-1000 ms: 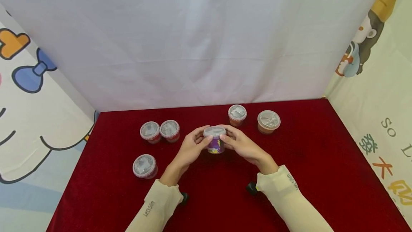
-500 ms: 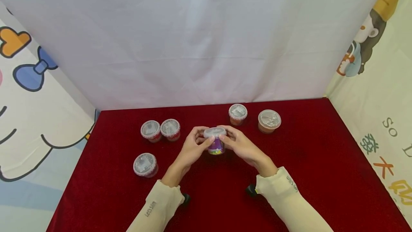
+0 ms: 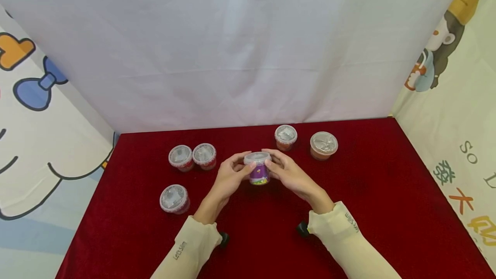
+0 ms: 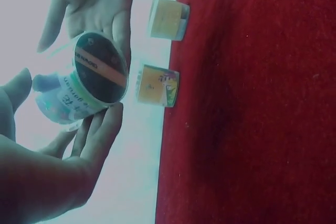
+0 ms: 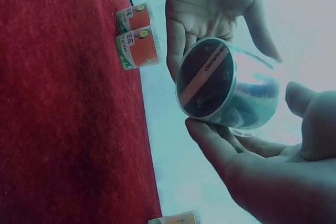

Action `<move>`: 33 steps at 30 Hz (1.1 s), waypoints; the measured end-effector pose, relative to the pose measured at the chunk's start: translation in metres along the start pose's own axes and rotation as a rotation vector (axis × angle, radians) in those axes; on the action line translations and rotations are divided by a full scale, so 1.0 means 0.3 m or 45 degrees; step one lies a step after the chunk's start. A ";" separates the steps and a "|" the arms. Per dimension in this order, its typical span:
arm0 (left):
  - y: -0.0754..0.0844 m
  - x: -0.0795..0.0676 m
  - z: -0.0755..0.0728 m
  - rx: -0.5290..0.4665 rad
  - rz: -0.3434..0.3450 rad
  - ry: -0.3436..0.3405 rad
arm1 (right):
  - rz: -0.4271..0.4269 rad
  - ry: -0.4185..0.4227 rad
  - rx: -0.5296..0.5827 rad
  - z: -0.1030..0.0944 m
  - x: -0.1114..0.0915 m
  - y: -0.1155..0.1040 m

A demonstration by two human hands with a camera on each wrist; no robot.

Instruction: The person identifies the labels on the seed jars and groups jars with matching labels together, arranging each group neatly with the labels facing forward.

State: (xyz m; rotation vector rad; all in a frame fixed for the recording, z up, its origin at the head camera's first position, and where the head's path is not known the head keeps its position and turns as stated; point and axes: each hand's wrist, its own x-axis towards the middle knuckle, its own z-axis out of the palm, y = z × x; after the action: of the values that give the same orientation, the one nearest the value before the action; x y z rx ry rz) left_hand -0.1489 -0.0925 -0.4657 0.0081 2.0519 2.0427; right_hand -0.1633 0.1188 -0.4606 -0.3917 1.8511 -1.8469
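Note:
Raised over the table's middle, a small lidded plastic tub (image 3: pixel 259 175) with a purple label is held between both hands. My left hand (image 3: pixel 229 176) grips its left side, thumb toward me and fingers behind. My right hand (image 3: pixel 293 178) grips the opposite side in the same way. The clear lid (image 3: pixel 257 157) sits on top. In the left wrist view, the tub's underside (image 4: pixel 98 72) looks dark with an orange printed strip across it. The right wrist view shows that same base (image 5: pixel 206 80), with fingers spread along the tub's sides.
Two touching red-labelled tubs (image 3: pixel 204 163) (image 3: pixel 181 165) stand at the back left, another tub (image 3: pixel 175 199) nearer me. At the back right are two orange-labelled tubs (image 3: pixel 285 144) (image 3: pixel 323 153). A red cloth (image 3: pixel 372 175) covers the table; a white curtain (image 3: pixel 248 55) hangs behind.
The held tub has turned slightly, so the purple part of its label now faces the head camera more squarely. Both hands stay in nearly the same place; the other tubs have not moved.

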 end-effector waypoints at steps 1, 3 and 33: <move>0.001 -0.002 0.003 0.009 -0.003 0.021 | -0.002 0.014 -0.018 0.003 0.000 0.000; 0.001 -0.005 0.013 0.026 -0.009 0.061 | -0.006 0.037 -0.060 0.007 -0.001 -0.001; -0.011 -0.026 0.054 0.008 -0.017 0.048 | 0.016 0.158 -0.176 0.017 -0.045 -0.009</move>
State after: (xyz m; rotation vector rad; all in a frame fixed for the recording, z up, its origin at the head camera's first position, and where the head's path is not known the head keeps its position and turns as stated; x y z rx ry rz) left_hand -0.1379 -0.0781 -0.4674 -0.0433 2.0747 2.0441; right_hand -0.1495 0.1215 -0.4558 -0.3184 2.0667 -1.7766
